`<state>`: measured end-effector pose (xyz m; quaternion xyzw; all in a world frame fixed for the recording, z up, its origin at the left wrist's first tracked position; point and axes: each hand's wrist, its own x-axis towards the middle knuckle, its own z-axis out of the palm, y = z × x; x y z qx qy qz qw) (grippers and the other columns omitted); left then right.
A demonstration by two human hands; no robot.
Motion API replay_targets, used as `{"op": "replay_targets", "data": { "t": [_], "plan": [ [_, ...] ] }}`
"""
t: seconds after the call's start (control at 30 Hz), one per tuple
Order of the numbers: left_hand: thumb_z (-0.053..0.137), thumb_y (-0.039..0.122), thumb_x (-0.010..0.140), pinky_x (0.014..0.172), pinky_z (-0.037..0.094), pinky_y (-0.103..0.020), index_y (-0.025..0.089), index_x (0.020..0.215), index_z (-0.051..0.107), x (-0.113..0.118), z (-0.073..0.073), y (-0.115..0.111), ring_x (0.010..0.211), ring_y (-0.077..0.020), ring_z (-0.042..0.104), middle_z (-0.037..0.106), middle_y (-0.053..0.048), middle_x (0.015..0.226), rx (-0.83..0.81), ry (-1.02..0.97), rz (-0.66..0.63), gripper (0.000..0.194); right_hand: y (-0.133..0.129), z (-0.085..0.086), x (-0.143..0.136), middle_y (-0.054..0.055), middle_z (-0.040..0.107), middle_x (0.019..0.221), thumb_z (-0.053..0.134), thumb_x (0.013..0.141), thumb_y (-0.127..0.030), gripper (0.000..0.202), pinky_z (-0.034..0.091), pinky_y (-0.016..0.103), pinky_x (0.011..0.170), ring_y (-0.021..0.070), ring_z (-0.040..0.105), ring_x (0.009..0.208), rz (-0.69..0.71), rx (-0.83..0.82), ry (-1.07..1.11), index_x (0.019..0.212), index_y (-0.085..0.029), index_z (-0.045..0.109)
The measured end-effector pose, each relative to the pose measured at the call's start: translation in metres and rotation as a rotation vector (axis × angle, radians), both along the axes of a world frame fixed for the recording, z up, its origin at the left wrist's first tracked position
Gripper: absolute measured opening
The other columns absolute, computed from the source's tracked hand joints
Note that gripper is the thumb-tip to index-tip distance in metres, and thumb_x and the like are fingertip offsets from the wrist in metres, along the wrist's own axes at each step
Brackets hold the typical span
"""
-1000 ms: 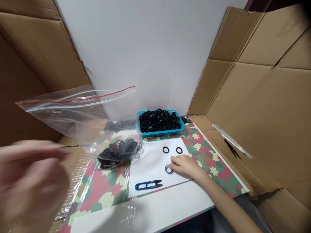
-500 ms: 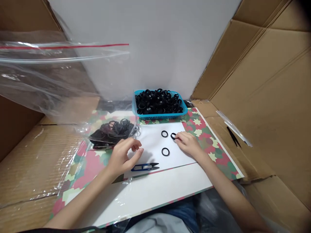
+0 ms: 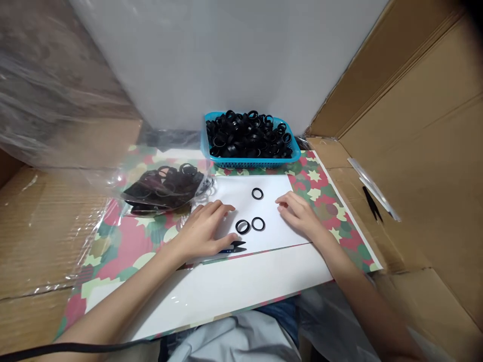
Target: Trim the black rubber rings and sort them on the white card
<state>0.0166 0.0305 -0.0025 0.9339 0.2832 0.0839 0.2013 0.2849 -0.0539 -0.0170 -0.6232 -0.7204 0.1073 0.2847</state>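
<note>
Three black rings lie on a white sheet: an upper ring, a lower right ring and a lower left ring. My left hand is over the sheet's left part, thumb and fingers apart, holding nothing; its thumb is beside the lower left ring and above the blue snips, whose handles it partly hides. To the right of the rings, my right hand rests by the sheet's right edge with its fingers apart and nothing between them.
A blue basket heaped with black rings stands at the back. A clear bag of black rings lies at the left, its plastic rising at upper left. Black tweezers lie at the right beside a clear packet. Cardboard walls flank both sides.
The ring that my right hand held now lies at the lower left of the others, near my left thumb. My right hand has let go; my left hand has moved right and spread. The view has tilted down.
</note>
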Motion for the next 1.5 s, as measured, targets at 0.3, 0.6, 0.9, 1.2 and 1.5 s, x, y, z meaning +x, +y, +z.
{"op": "replay_targets", "data": {
  "t": [0.3, 0.6, 0.9, 1.2, 1.5],
  "plan": [
    [0.057, 0.035, 0.076, 0.071, 0.039, -0.033, 0.021, 0.114, 0.049, 0.020, 0.004, -0.001, 0.085, -0.0232, 0.055, 0.053, -0.005, 0.102, -0.048, 0.110, -0.036, 0.042, 0.011, -0.002, -0.014, 0.005, 0.057, 0.095, 0.043, 0.090, -0.023, 0.015, 0.039, 0.032, 0.079, 0.0185, 0.053, 0.090, 0.178, -0.151, -0.075, 0.099, -0.022, 0.054],
    [0.055, 0.030, 0.074, 0.069, 0.038, -0.030, 0.021, 0.114, 0.049, 0.018, -0.004, 0.006, 0.082, -0.0203, 0.055, 0.053, -0.004, 0.100, -0.100, 0.063, -0.068, 0.042, 0.035, -0.006, -0.011, 0.007, 0.053, 0.102, 0.045, 0.088, -0.029, 0.023, 0.041, 0.037, 0.084, 0.0222, 0.052, 0.096, -0.026, -0.161, -0.133, 0.109, -0.021, 0.051],
    [0.054, 0.029, 0.077, 0.071, 0.041, -0.028, 0.021, 0.104, 0.053, 0.014, -0.007, 0.011, 0.082, -0.0185, 0.053, 0.055, -0.003, 0.093, -0.188, -0.018, -0.035, 0.028, 0.043, -0.022, -0.011, 0.006, 0.056, 0.087, 0.044, 0.085, -0.019, 0.014, 0.038, 0.036, 0.074, 0.0215, 0.047, 0.084, 0.025, 0.002, -0.167, 0.085, -0.021, 0.058],
    [0.054, 0.037, 0.081, 0.068, 0.040, -0.027, 0.019, 0.101, 0.051, 0.009, -0.012, 0.010, 0.077, -0.0164, 0.052, 0.053, -0.002, 0.088, -0.152, -0.063, 0.022, 0.027, 0.022, -0.007, -0.025, 0.004, 0.058, 0.084, 0.048, 0.085, -0.015, 0.013, 0.031, 0.033, 0.069, 0.0183, 0.046, 0.082, 0.240, 0.096, -0.166, 0.082, -0.021, 0.059],
    [0.054, 0.038, 0.080, 0.061, 0.037, -0.026, 0.018, 0.098, 0.053, 0.006, -0.012, 0.007, 0.073, -0.0160, 0.052, 0.054, -0.002, 0.083, -0.079, -0.037, 0.047, 0.026, 0.019, -0.009, -0.037, 0.004, 0.058, 0.084, 0.045, 0.086, -0.016, 0.015, 0.030, 0.033, 0.069, 0.0171, 0.045, 0.080, 0.365, 0.055, -0.198, 0.082, -0.020, 0.059]
  ]
}}
